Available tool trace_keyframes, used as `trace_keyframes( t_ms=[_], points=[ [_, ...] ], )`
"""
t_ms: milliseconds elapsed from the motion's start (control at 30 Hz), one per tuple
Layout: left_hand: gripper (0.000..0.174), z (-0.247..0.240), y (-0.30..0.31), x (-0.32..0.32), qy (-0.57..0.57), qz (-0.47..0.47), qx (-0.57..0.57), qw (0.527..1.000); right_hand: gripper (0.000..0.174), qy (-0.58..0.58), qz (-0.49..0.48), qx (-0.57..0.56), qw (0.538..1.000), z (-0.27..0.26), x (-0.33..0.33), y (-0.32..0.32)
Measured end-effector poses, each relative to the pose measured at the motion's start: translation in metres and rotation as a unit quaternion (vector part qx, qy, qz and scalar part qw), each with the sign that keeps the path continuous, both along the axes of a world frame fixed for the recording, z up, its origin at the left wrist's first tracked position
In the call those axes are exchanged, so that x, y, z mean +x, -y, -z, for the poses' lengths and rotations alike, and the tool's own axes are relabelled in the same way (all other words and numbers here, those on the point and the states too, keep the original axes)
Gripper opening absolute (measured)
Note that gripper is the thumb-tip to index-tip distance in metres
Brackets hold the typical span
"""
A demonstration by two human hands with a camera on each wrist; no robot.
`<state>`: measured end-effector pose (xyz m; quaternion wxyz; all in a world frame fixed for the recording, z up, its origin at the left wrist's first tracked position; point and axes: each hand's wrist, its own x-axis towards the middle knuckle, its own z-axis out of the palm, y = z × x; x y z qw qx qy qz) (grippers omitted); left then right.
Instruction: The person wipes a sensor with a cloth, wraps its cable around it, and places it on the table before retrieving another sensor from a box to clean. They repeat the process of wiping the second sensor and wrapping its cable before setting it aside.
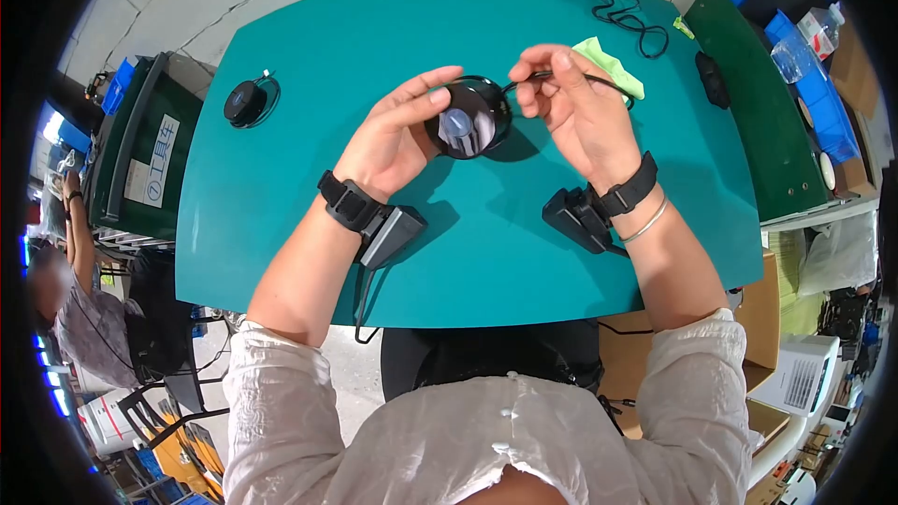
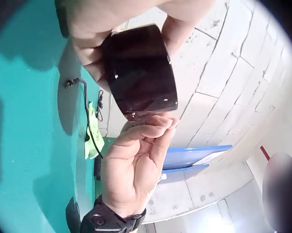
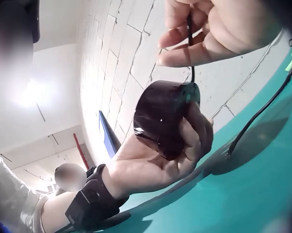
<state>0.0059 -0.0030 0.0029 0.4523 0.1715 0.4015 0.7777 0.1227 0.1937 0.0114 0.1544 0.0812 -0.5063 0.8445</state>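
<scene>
My left hand (image 1: 391,148) grips a glossy black round device (image 1: 468,122) above the table, thumb on its flat face and fingers around its side. In the left wrist view the device (image 2: 142,73) appears as a short, shiny cylinder. A thin black cable (image 3: 192,74) comes out of its rim. Just to the right, my right hand (image 1: 591,122) pinches that cable between thumb and fingers, close to the device. Beyond the hand the cable hangs down, and its loose end (image 3: 228,154) shows low over the green tabletop in the right wrist view.
On the green table (image 1: 468,252), a second black round device (image 1: 245,104) with a coiled cable lies at left. A light green cloth (image 1: 610,67), a black cable (image 1: 622,14) and a black pouch-like item (image 1: 712,79) lie at right. Green cabinets flank both sides; another person sits at far left.
</scene>
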Motion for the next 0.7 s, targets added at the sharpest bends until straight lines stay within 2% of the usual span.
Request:
trace_keyframes(
  t_ms=[33,67,133,200,267,300,400,467,533,600,700],
  points=[
    [0.04,-0.002,0.0,0.001,-0.041,0.045,0.004,0.998,0.03,-0.019,0.002,-0.015,1.0,-0.001,0.001,-0.001],
    [0.04,-0.002,-0.001,0.003,-0.041,0.049,0.0,0.998,0.03,-0.019,0.005,-0.019,1.0,0.0,0.001,-0.002],
    [0.059,-0.003,-0.004,0.008,-0.201,0.102,-0.019,0.974,0.029,-0.038,-0.027,-0.034,0.998,0.0,-0.001,-0.002],
    [0.059,-0.009,-0.001,0.015,-0.206,0.097,-0.056,0.972,0.027,-0.034,-0.025,-0.033,0.999,-0.003,0.002,0.0],
    [0.055,-0.012,0.0,0.016,-0.246,0.083,-0.046,0.965,0.028,-0.062,-0.088,-0.059,0.992,-0.006,0.003,-0.003],
    [0.055,-0.012,-0.001,0.016,-0.247,0.084,-0.047,0.964,0.028,-0.063,-0.087,-0.059,0.992,-0.006,0.003,-0.003],
    [0.053,-0.011,0.0,0.015,-0.266,0.061,-0.056,0.96,0.029,-0.08,-0.071,-0.058,0.993,-0.006,0.002,-0.004],
    [0.05,-0.009,-0.001,0.015,-0.27,0.033,-0.041,0.962,0.03,-0.062,-0.014,-0.072,0.995,-0.003,0.002,-0.007],
    [0.051,-0.009,-0.001,0.015,-0.267,0.024,-0.036,0.963,0.028,-0.061,-0.024,-0.097,0.993,-0.001,0.002,-0.016],
    [0.052,-0.01,0.0,0.014,-0.264,0.014,-0.033,0.964,0.027,-0.062,0.022,-0.148,0.987,0.0,0.001,-0.026],
    [0.054,-0.011,0.001,0.012,-0.279,0.005,-0.058,0.959,0.026,-0.087,0.0,-0.202,0.976,0.001,0.002,-0.049]
  ],
)
